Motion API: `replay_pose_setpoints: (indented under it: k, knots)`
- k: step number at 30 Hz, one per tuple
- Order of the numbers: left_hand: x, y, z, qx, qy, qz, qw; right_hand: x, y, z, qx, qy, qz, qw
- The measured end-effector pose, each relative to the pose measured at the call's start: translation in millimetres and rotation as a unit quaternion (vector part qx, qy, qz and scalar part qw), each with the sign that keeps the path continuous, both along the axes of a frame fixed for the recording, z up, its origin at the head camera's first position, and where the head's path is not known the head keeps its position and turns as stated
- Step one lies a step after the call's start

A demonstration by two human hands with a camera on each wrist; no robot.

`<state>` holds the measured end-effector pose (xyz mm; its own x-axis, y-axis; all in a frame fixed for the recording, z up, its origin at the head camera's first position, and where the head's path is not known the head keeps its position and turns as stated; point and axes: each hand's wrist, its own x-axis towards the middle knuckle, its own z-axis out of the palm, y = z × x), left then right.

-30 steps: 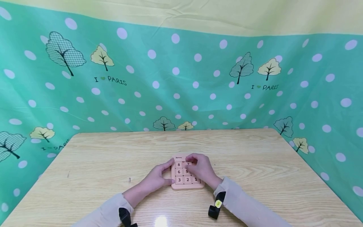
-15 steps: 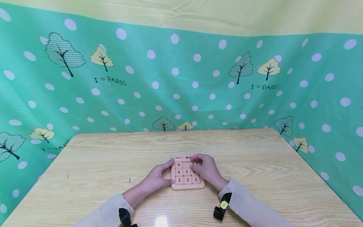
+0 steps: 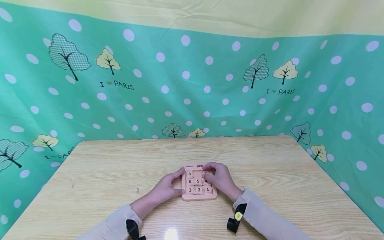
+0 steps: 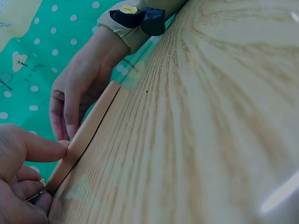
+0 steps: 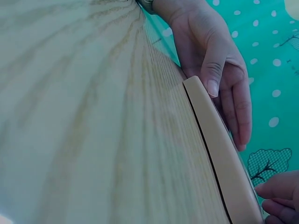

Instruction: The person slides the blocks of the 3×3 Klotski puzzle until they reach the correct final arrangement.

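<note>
A pink number slide puzzle lies flat on the table, its numbered tiles set in a square frame. The top row shows tile 8, a bare gap, then tile 7, partly hidden. My left hand holds the puzzle's left edge, thumb near the lower corner and index finger at the upper one. With thumb and index finger, my right hand pinches tile 7 in the upper right slot, also covering part of tile 4. Both wrist views show the frame edge-on, hiding the tiles.
The wooden table extends around the puzzle on all sides. Behind it hangs a green dotted cloth with printed trees. Black wrist straps sit over both sleeves.
My right hand has moved right, and tile 7 has slid from the top middle slot to the top right, baring the middle slot. The left hand stays put.
</note>
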<state>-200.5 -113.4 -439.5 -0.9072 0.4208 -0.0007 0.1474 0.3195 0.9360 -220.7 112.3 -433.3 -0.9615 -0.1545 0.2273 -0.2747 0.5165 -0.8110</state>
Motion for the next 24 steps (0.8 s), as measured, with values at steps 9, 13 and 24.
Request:
replay_pose_setpoints:
  k: [9,13,24]
  knots:
    - [0.2,0.5,0.4,0.001,0.0,0.001,1.0,1.4,-7.8,2.0,-0.022,-0.014,0.06,0.9979]
    - [0.4,0.8,0.8,0.003,0.001,-0.001,1.0,-0.5,-14.9,2.5,-0.006,-0.01,0.084,0.9964]
    - [2.5,0.8,3.7,0.011,0.006,-0.002,0.9999,-6.8,-29.0,3.6,-0.001,-0.031,0.112,0.9932]
